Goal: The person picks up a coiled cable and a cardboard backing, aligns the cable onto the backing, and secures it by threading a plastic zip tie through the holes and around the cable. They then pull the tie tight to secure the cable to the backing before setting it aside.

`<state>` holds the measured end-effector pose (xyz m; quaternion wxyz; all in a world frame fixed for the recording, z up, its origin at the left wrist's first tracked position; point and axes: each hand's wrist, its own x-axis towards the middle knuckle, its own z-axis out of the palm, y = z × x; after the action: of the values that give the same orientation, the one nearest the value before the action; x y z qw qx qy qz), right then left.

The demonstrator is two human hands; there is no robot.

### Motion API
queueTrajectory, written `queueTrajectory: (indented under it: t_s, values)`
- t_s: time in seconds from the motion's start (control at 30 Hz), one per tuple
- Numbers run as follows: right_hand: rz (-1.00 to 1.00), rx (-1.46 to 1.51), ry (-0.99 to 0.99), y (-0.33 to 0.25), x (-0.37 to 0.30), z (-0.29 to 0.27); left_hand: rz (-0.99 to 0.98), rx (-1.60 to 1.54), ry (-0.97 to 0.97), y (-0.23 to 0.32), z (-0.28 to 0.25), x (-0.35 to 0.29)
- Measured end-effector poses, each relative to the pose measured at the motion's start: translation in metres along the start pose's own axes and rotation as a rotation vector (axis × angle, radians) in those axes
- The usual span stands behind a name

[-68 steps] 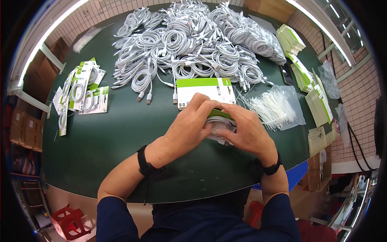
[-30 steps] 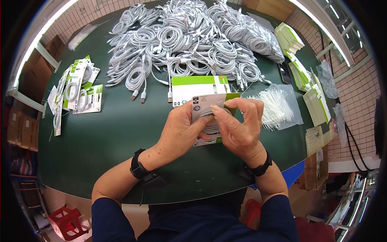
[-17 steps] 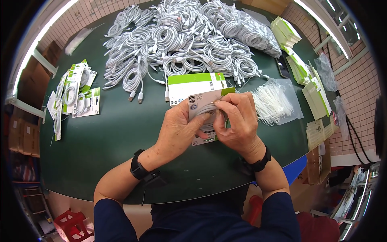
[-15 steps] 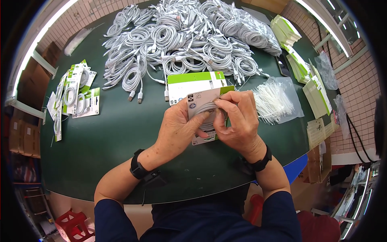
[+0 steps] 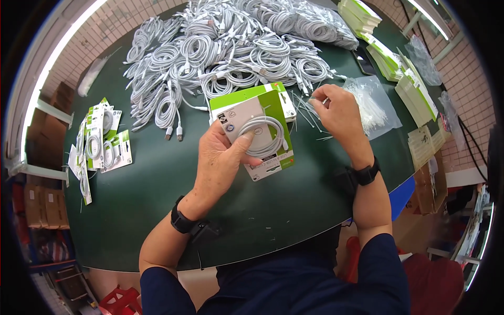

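My left hand (image 5: 219, 157) is closed on a white and green packaging card (image 5: 236, 115), holding it tilted above the table. Its thumb presses a coiled grey-white cable (image 5: 262, 149) flat against the card's face. Behind this card lies a small stack of similar cards (image 5: 287, 107). My right hand (image 5: 338, 113) is away from the card, with thumb and fingertips pinched together over a few loose white cable ties (image 5: 310, 116). Whether a tie sits between those fingertips is too small to make out.
A large heap of coiled cables (image 5: 210, 58) covers the table's far side. White cable ties (image 5: 370, 107) lie on a clear bag at right, near stacks of blank cards (image 5: 415, 92) and a dark phone (image 5: 363, 61). Carded cables (image 5: 100, 139) are piled at left.
My right hand has let go of the cable and card and moved right and away to the loose cable ties. My left hand keeps hold of both, and the coil is now more exposed.
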<state>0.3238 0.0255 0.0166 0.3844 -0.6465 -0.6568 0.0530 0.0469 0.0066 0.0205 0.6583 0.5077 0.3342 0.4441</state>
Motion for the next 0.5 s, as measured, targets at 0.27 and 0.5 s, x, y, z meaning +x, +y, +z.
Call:
queueTrajectory:
  t_s: [0.27, 0.5]
  values:
    - [-0.047, -0.152, -0.273, 0.024, -0.002, 0.014, 0.09, 0.092, 0.031, 0.006, 0.004, -0.004]
    - [0.135, -0.138, -0.38, 0.015, -0.005, 0.019, 0.093, 0.103, 0.014, 0.006, 0.004, -0.007]
